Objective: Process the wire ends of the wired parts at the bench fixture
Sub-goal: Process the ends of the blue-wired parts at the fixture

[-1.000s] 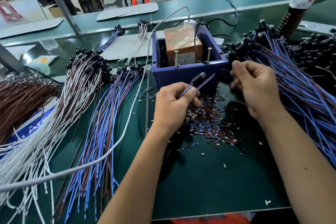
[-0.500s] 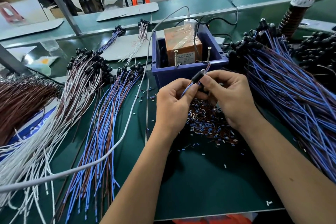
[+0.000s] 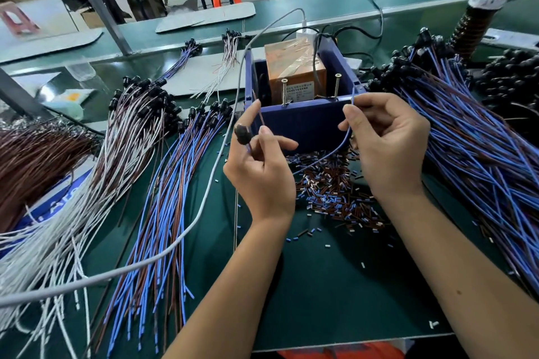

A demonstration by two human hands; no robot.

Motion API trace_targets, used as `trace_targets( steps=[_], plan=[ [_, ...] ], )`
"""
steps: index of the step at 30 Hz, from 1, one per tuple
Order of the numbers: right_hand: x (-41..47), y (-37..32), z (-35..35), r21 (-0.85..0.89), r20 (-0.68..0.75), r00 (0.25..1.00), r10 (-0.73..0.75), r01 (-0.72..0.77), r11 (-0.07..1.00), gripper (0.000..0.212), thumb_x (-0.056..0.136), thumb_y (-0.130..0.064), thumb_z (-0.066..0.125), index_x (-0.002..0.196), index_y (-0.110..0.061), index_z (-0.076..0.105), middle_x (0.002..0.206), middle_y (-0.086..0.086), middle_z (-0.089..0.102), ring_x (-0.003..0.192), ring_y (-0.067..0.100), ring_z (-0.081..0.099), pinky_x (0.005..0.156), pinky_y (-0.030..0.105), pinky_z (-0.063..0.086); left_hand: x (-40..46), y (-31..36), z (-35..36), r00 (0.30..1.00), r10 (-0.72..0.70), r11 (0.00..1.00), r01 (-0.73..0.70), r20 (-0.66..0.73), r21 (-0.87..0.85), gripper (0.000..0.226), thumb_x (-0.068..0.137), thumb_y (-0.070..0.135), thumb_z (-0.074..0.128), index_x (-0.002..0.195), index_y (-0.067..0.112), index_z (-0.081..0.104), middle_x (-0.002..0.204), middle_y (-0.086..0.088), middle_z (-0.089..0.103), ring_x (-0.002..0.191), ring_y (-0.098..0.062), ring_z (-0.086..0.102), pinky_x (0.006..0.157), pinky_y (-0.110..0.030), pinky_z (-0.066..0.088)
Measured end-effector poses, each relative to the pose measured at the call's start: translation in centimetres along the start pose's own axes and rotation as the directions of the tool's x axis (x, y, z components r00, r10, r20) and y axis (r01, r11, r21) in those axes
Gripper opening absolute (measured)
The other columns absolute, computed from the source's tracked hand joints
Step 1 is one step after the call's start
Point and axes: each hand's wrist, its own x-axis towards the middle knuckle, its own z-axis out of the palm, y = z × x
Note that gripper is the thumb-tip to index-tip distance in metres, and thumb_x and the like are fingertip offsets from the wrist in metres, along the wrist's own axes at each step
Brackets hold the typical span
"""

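We hold one wired part (image 3: 242,133) in front of the blue fixture box (image 3: 303,122) on the desk (image 3: 335,285). Our left hand (image 3: 259,175) has its grip curled round the part just below its black cap, pinching the brown wire (image 3: 260,116) upright. Our right hand (image 3: 388,143) pinches the blue wire (image 3: 335,151) near its end, raised to the box's rim.

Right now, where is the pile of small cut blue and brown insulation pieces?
In the head view, the pile of small cut blue and brown insulation pieces lies on the green bench mat, just in front of the blue plastic box, between the two hands.
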Motion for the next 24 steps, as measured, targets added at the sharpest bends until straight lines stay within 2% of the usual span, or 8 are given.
trace_targets(
  steps=[2, 4, 9, 11, 15, 21, 24],
  plan=[
    [0.01, -0.11, -0.02, -0.05, -0.02, 0.999, -0.042, 0.041, 0.998, 0.009, 0.097, -0.02, 0.072, 0.101, -0.012, 0.075, 0.076, -0.001, 0.075, 0.066, 0.011, 0.071, 0.064, 0.024, 0.053, -0.07, -0.04, 0.07, 0.999, -0.047, 0.999, 0.047, -0.001, -0.005, 0.033, 0.102, 0.005, 0.049, 0.13, 0.012, 0.065, 0.058, -0.007, 0.069, 0.051, -0.009, 0.057, 0.062, -0.01, 0.043],
    [-0.01, -0.19, 0.01, -0.098, -0.023, 0.997, -0.079, 0.077, 0.992, 0.01, 0.098, -0.019, 0.071, 0.097, -0.011, 0.077, 0.074, -0.003, 0.074, 0.063, 0.01, 0.069, 0.062, 0.021, 0.051, -0.18, 0.12, 0.11, 0.997, -0.073, 0.997, 0.073, 0.008, -0.001, 0.033, 0.1, 0.005, 0.049, 0.126, 0.012, 0.068, 0.056, -0.007, 0.067, 0.05, -0.011, 0.056, 0.06, -0.015, 0.044],
    [0.03, -0.5, 0.32, -0.139, -0.041, 0.993, -0.113, 0.107, 0.984, 0.012, 0.098, -0.017, 0.07, 0.091, -0.012, 0.078, 0.07, -0.006, 0.072, 0.062, 0.013, 0.069, 0.062, 0.02, 0.051, -0.52, 0.57, 0.21, 0.997, -0.063, 0.998, 0.063, 0.046, 0.0, 0.033, 0.098, 0.007, 0.049, 0.125, 0.016, 0.065, 0.056, -0.006, 0.066, 0.048, -0.011, 0.055, 0.058, -0.022, 0.043],
    [0.06, -0.6, 0.44, -0.144, -0.036, 0.992, -0.119, 0.113, 0.983, 0.012, 0.098, -0.017, 0.07, 0.09, -0.013, 0.077, 0.07, -0.007, 0.072, 0.062, 0.013, 0.07, 0.062, 0.02, 0.051, -0.58, 0.55, 0.26, 0.997, -0.052, 0.999, 0.052, 0.052, -0.005, 0.033, 0.098, 0.011, 0.049, 0.127, 0.019, 0.061, 0.056, -0.003, 0.067, 0.048, -0.016, 0.055, 0.059, -0.026, 0.044],
    [0.03, -0.82, 0.5, -0.154, -0.024, 0.99, -0.137, 0.131, 0.979, 0.011, 0.098, -0.017, 0.07, 0.09, -0.014, 0.077, 0.07, -0.009, 0.072, 0.063, 0.011, 0.07, 0.062, 0.019, 0.052, -0.61, 0.47, 0.24, 0.998, -0.038, 0.999, 0.039, 0.056, -0.007, 0.034, 0.098, 0.011, 0.049, 0.128, 0.009, 0.064, 0.057, -0.002, 0.068, 0.052, -0.03, 0.06, 0.058, -0.021, 0.046],
    [-0.01, -0.95, 0.45, -0.167, -0.011, 0.991, -0.137, 0.133, 0.977, 0.012, 0.098, -0.017, 0.069, 0.091, -0.012, 0.078, 0.071, -0.009, 0.072, 0.064, 0.011, 0.07, 0.062, 0.02, 0.053, -0.7, 0.63, 0.34, 0.996, -0.028, 1.0, 0.029, 0.087, -0.002, 0.033, 0.097, 0.009, 0.05, 0.123, 0.013, 0.07, 0.058, 0.0, 0.068, 0.052, -0.039, 0.059, 0.054, -0.035, 0.046],
    [-0.06, -0.99, 0.49, -0.166, -0.008, 0.991, -0.132, 0.129, 0.978, 0.012, 0.098, -0.017, 0.069, 0.091, -0.013, 0.077, 0.071, -0.008, 0.072, 0.064, 0.012, 0.07, 0.063, 0.02, 0.053, -0.66, 0.53, 0.34, 0.995, -0.032, 0.999, 0.032, 0.091, -0.001, 0.033, 0.097, 0.008, 0.051, 0.123, 0.012, 0.07, 0.058, 0.0, 0.068, 0.053, -0.037, 0.058, 0.054, -0.029, 0.045]
  ],
)
